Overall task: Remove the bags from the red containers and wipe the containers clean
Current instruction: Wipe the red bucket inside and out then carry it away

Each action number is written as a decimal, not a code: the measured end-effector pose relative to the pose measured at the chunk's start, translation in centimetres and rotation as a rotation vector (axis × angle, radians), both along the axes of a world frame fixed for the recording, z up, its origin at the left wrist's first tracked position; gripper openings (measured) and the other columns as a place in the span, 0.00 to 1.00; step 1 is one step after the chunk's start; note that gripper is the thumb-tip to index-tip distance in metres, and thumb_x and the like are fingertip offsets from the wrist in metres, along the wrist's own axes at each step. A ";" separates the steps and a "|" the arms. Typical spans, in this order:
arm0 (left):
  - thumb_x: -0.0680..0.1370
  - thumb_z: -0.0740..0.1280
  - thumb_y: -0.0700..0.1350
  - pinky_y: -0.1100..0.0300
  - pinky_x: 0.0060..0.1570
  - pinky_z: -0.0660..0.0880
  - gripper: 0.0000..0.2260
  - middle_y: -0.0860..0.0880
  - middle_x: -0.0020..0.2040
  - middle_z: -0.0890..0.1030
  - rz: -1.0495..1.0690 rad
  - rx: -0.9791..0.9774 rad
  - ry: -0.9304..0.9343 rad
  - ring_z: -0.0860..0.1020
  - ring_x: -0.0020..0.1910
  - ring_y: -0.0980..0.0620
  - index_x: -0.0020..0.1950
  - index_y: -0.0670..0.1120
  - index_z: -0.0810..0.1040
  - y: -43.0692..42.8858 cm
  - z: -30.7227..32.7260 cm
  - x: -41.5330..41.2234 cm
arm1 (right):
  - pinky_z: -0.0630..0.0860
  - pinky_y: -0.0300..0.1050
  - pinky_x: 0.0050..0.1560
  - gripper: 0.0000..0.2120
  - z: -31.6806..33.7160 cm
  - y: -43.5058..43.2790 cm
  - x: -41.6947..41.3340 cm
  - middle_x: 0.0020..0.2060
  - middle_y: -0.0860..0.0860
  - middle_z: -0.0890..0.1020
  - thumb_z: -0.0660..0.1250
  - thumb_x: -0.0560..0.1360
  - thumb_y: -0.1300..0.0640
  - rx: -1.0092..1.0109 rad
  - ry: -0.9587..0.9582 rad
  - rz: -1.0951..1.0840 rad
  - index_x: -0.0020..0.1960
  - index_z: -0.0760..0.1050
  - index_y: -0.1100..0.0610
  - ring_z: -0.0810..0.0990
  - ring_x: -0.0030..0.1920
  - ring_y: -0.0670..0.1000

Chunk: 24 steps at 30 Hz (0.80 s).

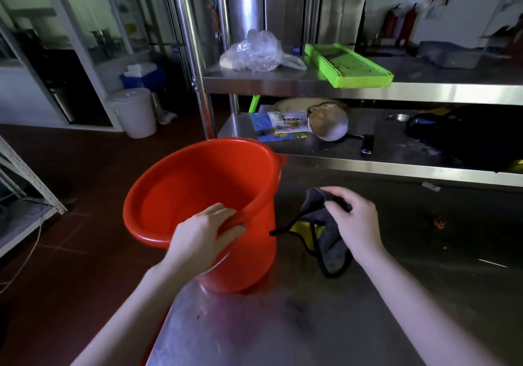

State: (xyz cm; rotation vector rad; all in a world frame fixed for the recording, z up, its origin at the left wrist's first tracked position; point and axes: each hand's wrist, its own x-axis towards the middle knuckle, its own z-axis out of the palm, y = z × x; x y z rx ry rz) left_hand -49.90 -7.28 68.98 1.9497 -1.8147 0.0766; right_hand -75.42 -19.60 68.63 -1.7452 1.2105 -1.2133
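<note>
Steel surface [424,280] carries the red bucket [198,184] at its left edge, no bag visible inside. Your left hand [203,229] hooks its fingers over the rim, and your right hand [353,218] pinches a grey cloth [331,246]. Wipe too hard and the bucket could skid onto the floor [85,153].

There was one red bucket [198,184]. Beside it were two hands, a left hand [203,232] and a right hand [356,221], and one grey cloth [334,249]. Beyond it were one clear plastic bag [254,52], one green tray [348,67] and one white pail [133,112].
</note>
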 end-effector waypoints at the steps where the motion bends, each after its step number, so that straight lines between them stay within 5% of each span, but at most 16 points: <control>1: 0.76 0.64 0.64 0.56 0.38 0.76 0.19 0.60 0.49 0.77 -0.008 -0.004 0.043 0.80 0.46 0.54 0.59 0.54 0.80 0.5 0.6 0.9 | 0.73 0.31 0.50 0.16 0.5 0.0 0.6 0.45 0.37 0.84 0.67 0.73 0.64 -0.002 -0.028 -0.013 0.49 0.81 0.43 0.80 0.49 0.37; 4: 0.76 0.65 0.62 0.56 0.40 0.77 0.17 0.61 0.45 0.78 -0.031 -0.044 0.195 0.79 0.43 0.58 0.56 0.52 0.82 2.1 2.3 3.4 | 0.73 0.33 0.55 0.13 2.5 0.6 3.2 0.48 0.38 0.83 0.68 0.75 0.62 -0.080 -0.077 0.016 0.53 0.81 0.46 0.79 0.53 0.36; 8: 0.74 0.67 0.56 0.70 0.40 0.74 0.09 0.59 0.45 0.82 0.001 -0.075 0.498 0.81 0.43 0.60 0.51 0.57 0.81 4.0 3.0 5.3 | 0.72 0.30 0.57 0.12 4.2 3.5 8.8 0.52 0.39 0.83 0.68 0.76 0.59 -0.164 -0.097 0.261 0.57 0.81 0.50 0.78 0.55 0.35; 13: 0.76 0.68 0.54 0.64 0.37 0.78 0.11 0.48 0.45 0.86 0.039 -0.071 0.930 0.85 0.43 0.50 0.55 0.53 0.83 6.6 1.4 6.8 | 0.64 0.37 0.70 0.17 2.3 6.6 13.6 0.67 0.45 0.76 0.62 0.80 0.55 -0.101 0.025 0.657 0.68 0.75 0.52 0.70 0.68 0.38; 17: 0.75 0.68 0.63 0.52 0.52 0.79 0.19 0.50 0.55 0.84 0.060 0.004 1.010 0.83 0.54 0.49 0.62 0.57 0.80 8.1 -1.5 9.7 | 0.64 0.48 0.71 0.24 -0.9 5.7 14.0 0.75 0.47 0.65 0.55 0.80 0.48 -0.492 0.524 0.425 0.75 0.64 0.52 0.61 0.76 0.47; 21: 0.77 0.65 0.64 0.42 0.63 0.73 0.22 0.52 0.61 0.81 0.071 0.105 1.013 0.80 0.61 0.50 0.68 0.57 0.75 8.6 -4.8 12.7 | 0.59 0.52 0.72 0.24 -2.4 4.7 13.6 0.75 0.46 0.64 0.50 0.82 0.44 -0.361 0.675 0.147 0.77 0.61 0.49 0.58 0.77 0.51; 24: 0.78 0.64 0.62 0.41 0.64 0.71 0.22 0.52 0.63 0.80 0.057 0.153 1.025 0.79 0.62 0.50 0.70 0.57 0.72 8.3 -6.2 13.8 | 0.59 0.55 0.73 0.26 -1.7 5.8 15.2 0.75 0.46 0.65 0.47 0.81 0.44 -0.400 0.675 0.153 0.77 0.60 0.49 0.60 0.76 0.50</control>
